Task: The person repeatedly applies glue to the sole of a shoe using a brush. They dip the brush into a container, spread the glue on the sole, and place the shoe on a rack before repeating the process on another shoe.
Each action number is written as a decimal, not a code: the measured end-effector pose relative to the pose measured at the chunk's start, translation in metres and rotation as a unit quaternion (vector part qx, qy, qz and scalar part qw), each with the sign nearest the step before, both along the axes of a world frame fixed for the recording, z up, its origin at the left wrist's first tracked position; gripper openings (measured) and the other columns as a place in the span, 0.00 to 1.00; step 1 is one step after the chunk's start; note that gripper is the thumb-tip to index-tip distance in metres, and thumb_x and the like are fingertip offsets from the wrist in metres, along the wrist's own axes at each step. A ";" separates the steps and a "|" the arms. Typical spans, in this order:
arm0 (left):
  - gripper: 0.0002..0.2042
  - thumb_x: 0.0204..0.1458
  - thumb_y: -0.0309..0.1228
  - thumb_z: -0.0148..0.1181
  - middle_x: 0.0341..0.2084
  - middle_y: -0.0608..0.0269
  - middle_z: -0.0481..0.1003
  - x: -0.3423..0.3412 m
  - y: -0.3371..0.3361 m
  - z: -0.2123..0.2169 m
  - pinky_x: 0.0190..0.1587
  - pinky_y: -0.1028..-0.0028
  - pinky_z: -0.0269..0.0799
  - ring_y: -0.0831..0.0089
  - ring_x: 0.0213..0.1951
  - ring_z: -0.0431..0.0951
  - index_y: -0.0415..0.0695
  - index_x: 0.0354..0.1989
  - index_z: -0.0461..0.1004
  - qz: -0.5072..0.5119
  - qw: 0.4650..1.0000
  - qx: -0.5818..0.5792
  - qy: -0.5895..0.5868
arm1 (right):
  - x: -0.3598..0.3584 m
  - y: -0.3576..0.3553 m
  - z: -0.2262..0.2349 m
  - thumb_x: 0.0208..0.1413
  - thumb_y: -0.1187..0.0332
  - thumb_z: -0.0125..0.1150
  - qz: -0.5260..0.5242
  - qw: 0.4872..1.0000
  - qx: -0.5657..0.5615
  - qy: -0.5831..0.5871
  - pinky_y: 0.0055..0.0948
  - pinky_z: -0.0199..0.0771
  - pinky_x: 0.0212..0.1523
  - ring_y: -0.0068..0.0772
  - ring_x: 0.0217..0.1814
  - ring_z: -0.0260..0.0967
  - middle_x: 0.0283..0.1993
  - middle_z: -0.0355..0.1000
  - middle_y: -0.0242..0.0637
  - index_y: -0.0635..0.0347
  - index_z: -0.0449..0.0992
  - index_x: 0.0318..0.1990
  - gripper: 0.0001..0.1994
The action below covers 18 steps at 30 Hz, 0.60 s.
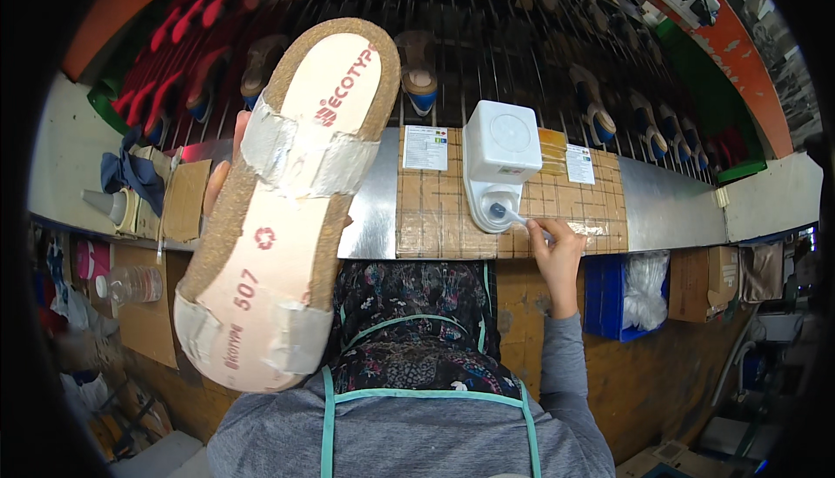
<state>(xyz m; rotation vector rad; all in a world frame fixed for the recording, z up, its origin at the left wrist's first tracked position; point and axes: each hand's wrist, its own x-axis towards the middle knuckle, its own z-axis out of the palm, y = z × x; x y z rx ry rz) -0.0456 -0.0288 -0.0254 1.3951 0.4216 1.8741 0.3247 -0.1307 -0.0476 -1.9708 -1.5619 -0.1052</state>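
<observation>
At the left, close to the camera, a sandal is raised with its underside toward me. It has a pale sole board, a brown cork rim and whitish strap ends folded over the edges. My left hand grips it from behind; only some fingertips show past its left edge, and the rest is hidden. My right hand pinches the pale handle of a small brush. The brush's dark head is at the round cup of a white dispenser, which stands on the brown covered board.
Behind the metal bench edge, a rack of rods carries several shoes, some red. A blue bin with clear plastic sits below at the right, near a cardboard box. Blue cloth and a plastic bottle are at the left.
</observation>
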 end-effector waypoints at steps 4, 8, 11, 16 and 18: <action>0.25 0.45 0.33 0.67 0.59 0.51 0.66 0.025 0.012 0.012 0.62 0.51 0.60 0.46 0.62 0.62 0.48 0.53 0.66 0.077 0.990 0.080 0.082 | 0.017 -0.002 -0.011 0.58 0.62 0.61 -0.024 0.931 -0.120 0.344 0.21 0.54 0.24 0.16 0.19 0.58 0.19 0.69 0.27 0.60 0.80 0.31 0.11; 0.19 0.47 0.30 0.65 0.57 0.50 0.69 0.057 0.022 0.016 0.61 0.51 0.63 0.44 0.61 0.64 0.48 0.49 0.71 0.176 0.953 0.170 0.178 | 0.020 -0.005 -0.014 0.60 0.61 0.59 0.026 0.820 -0.154 0.551 0.17 0.55 0.23 0.13 0.21 0.59 0.20 0.70 0.28 0.61 0.79 0.33 0.12; 0.14 0.49 0.27 0.63 0.55 0.49 0.71 0.079 0.016 0.011 0.60 0.51 0.65 0.42 0.60 0.66 0.47 0.46 0.74 0.204 0.933 0.184 0.234 | 0.001 -0.003 0.001 0.57 0.66 0.62 0.047 0.813 -0.104 0.570 0.16 0.59 0.27 0.16 0.24 0.62 0.24 0.72 0.29 0.63 0.79 0.35 0.08; 0.19 0.40 0.35 0.70 0.52 0.53 0.75 0.098 0.009 0.002 0.59 0.48 0.62 0.41 0.58 0.68 0.53 0.44 0.79 0.190 0.913 0.177 0.314 | -0.048 0.000 0.059 0.48 0.77 0.68 0.044 0.987 0.142 0.066 0.20 0.64 0.32 0.23 0.32 0.67 0.29 0.74 0.32 0.63 0.81 0.37 0.08; 0.18 0.40 0.38 0.70 0.51 0.53 0.75 0.101 0.011 0.003 0.59 0.47 0.62 0.40 0.57 0.69 0.53 0.43 0.78 0.190 0.914 0.197 0.300 | -0.068 -0.002 0.079 0.43 0.76 0.70 0.059 0.968 0.228 0.084 0.25 0.58 0.39 0.26 0.33 0.68 0.29 0.74 0.32 0.60 0.83 0.36 0.10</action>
